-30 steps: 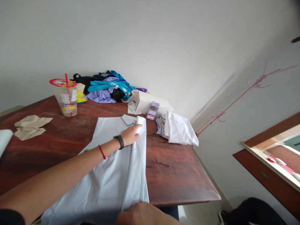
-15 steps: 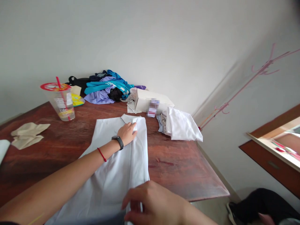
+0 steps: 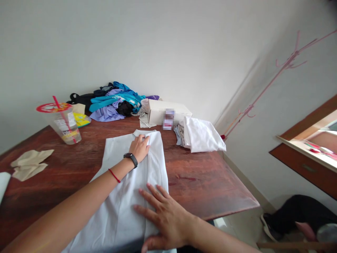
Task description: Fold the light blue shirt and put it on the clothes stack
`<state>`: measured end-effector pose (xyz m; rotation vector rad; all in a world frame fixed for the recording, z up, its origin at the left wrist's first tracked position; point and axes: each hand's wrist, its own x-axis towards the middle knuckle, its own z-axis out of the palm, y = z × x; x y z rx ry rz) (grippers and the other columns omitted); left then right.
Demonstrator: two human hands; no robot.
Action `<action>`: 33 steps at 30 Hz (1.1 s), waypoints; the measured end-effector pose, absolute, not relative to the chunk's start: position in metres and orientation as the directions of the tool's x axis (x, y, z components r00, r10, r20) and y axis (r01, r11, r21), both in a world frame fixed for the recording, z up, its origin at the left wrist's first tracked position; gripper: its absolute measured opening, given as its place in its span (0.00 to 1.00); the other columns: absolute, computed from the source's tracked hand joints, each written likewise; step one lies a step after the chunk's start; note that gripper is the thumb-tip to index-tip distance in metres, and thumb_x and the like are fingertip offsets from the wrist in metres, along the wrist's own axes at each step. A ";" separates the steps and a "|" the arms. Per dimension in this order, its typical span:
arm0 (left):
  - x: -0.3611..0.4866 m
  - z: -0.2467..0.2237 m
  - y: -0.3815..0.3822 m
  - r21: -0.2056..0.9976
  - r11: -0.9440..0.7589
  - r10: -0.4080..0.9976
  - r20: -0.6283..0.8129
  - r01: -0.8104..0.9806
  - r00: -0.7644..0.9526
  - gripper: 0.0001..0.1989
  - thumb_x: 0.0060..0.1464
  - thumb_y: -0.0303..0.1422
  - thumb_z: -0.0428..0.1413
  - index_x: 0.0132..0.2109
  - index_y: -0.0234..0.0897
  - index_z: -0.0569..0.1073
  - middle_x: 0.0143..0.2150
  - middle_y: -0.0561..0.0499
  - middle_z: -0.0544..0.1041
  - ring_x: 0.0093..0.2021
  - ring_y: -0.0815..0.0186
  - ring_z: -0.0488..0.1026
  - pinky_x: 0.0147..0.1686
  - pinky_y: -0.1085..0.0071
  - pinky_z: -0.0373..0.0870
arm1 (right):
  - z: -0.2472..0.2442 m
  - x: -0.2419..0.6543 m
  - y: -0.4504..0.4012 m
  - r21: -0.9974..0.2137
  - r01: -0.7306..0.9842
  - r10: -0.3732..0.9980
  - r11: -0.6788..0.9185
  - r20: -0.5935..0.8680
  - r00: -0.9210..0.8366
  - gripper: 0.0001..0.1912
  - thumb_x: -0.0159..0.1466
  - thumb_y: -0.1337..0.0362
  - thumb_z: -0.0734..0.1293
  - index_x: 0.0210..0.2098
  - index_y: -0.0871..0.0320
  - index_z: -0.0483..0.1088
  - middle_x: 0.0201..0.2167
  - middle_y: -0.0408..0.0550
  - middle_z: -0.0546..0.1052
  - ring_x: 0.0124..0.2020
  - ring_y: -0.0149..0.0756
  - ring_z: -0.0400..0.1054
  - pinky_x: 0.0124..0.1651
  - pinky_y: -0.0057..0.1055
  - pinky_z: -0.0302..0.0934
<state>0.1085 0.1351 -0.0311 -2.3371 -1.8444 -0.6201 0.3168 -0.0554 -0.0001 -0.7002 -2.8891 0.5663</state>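
Note:
A pale grey-white shirt (image 3: 123,186) lies lengthwise on the table, folded in along its right side, with its collar (image 3: 140,133) at the far end. My left hand (image 3: 140,147), with a black band on the wrist, is near the collar. Its fingers are bent and closed on the shirt's cloth, the fingertips partly hidden. Closer to me, my right hand (image 3: 168,219) rests on the shirt's right part, palm down and fingers spread. The shirt's near end runs out of view at the bottom.
Folded white clothes (image 3: 202,135) lie beside a white box (image 3: 158,109) at the back. Heaped blue, lilac and black clothes (image 3: 113,102) rest against the wall. A plastic cup (image 3: 63,123) with a straw and a beige cloth (image 3: 30,163) are at left. The table edge (image 3: 234,213) is at right.
My right hand has gone from raised with curled fingers to spread flat on the shirt, farther forward. My left hand stays near the collar. The view has shifted slightly.

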 end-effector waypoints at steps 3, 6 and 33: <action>0.109 -0.032 0.133 0.137 -0.263 0.890 0.418 0.955 0.185 0.24 0.63 0.32 0.56 0.64 0.40 0.69 0.64 0.38 0.66 0.58 0.46 0.68 0.52 0.54 0.71 | 0.004 0.316 -0.055 -0.398 0.421 0.460 0.815 0.004 -0.888 0.43 0.68 0.44 0.66 0.75 0.50 0.48 0.76 0.55 0.44 0.77 0.55 0.33 0.75 0.55 0.34; 0.109 -0.029 0.133 0.176 -0.281 0.883 0.433 0.943 0.182 0.24 0.62 0.31 0.55 0.65 0.41 0.69 0.67 0.38 0.64 0.62 0.45 0.65 0.55 0.51 0.70 | 0.006 0.315 -0.054 -0.383 0.424 0.463 0.820 0.010 -0.886 0.42 0.68 0.44 0.66 0.75 0.49 0.48 0.77 0.54 0.44 0.77 0.54 0.33 0.75 0.54 0.34; 0.120 -0.054 0.196 0.195 -0.427 0.901 0.176 0.883 0.397 0.27 0.71 0.45 0.41 0.70 0.43 0.65 0.74 0.42 0.59 0.73 0.50 0.54 0.70 0.48 0.49 | -0.121 0.366 -0.155 -0.426 0.794 0.896 0.434 0.117 -0.428 0.16 0.53 0.65 0.73 0.39 0.51 0.65 0.39 0.44 0.77 0.39 0.40 0.74 0.41 0.27 0.66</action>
